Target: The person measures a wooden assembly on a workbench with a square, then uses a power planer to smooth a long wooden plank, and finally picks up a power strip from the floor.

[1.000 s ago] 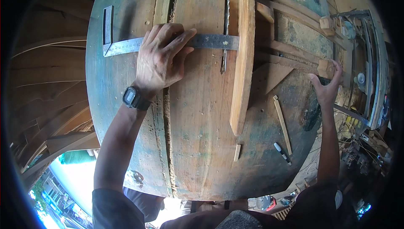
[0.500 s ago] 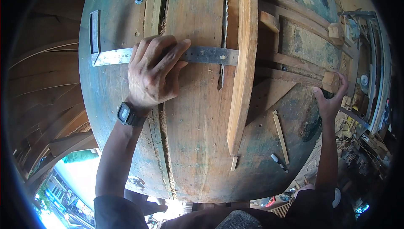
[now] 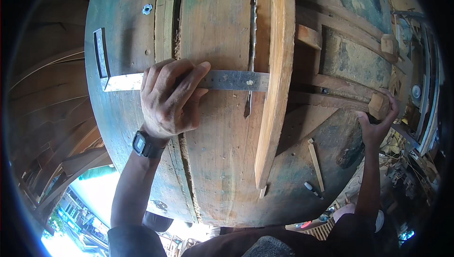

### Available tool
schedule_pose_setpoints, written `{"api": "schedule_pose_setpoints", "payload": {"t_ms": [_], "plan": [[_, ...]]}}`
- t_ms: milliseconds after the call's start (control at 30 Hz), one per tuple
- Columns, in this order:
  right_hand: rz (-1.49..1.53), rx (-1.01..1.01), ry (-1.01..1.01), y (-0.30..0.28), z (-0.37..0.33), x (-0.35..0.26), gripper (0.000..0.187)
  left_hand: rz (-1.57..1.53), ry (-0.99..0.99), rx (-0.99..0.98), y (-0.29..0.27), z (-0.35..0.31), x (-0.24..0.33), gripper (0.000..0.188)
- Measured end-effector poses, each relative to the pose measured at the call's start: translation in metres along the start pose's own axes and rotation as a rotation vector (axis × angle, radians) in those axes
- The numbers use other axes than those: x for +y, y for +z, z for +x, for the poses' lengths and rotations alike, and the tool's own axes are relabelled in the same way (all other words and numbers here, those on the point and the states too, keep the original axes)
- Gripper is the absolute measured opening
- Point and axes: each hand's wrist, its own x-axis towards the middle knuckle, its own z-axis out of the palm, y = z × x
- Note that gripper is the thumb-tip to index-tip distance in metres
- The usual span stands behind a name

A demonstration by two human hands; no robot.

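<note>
I have the metal square (image 3: 236,80) across the desk (image 3: 217,162) at left-centre of the frame, my left hand (image 3: 171,100) gripping its blade, whose right end reaches the wooden plank (image 3: 278,72) at centre, butted or underneath I cannot tell. My right hand (image 3: 376,128) curves around the wooden block (image 3: 378,106) at right; whether it clamps I cannot tell. By my judgement, laying the square up to the plank is done; what remains is unclear, with the marker (image 3: 311,188) lying unheld at lower right beside the thin wood strip (image 3: 316,166).
</note>
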Motion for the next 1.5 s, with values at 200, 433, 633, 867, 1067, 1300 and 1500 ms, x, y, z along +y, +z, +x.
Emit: {"api": "schedule_pose_setpoints", "payload": {"t_ms": [200,433,633,867,1067,1300,1500], "plan": [[-0.041,0.004,0.012,-0.0001,0.0005,-0.0009,0.082,-0.002,-0.004,-0.002,-0.002,0.0013,-0.0004,0.041],[-0.042,0.002,-0.013,0.0003,-0.0003,0.0009,0.082,-0.001,0.0,0.018,-0.0019,0.002,-0.0005,0.047],[-0.06,0.005,0.004,-0.0003,0.0001,-0.0011,0.082,-0.007,0.009,0.029,0.0006,0.0007,-0.0014,0.047],[-0.064,0.006,0.0,0.0005,-0.0001,-0.0026,0.082,-0.012,0.019,0.036,0.0005,0.0009,-0.0022,0.048],[-0.075,0.012,0.015,-0.0005,-0.0008,-0.0035,0.083,-0.016,0.021,0.036,-0.0005,0.0026,-0.0017,0.048],[-0.065,0.019,0.01,0.0004,-0.0019,-0.0009,0.083,-0.014,0.016,0.035,-0.0013,0.0034,-0.0004,0.047],[-0.078,0.018,-0.002,0.0011,-0.0015,-0.0024,0.083,-0.03,0.014,0.037,-0.0004,0.0034,-0.0011,0.047]]}}
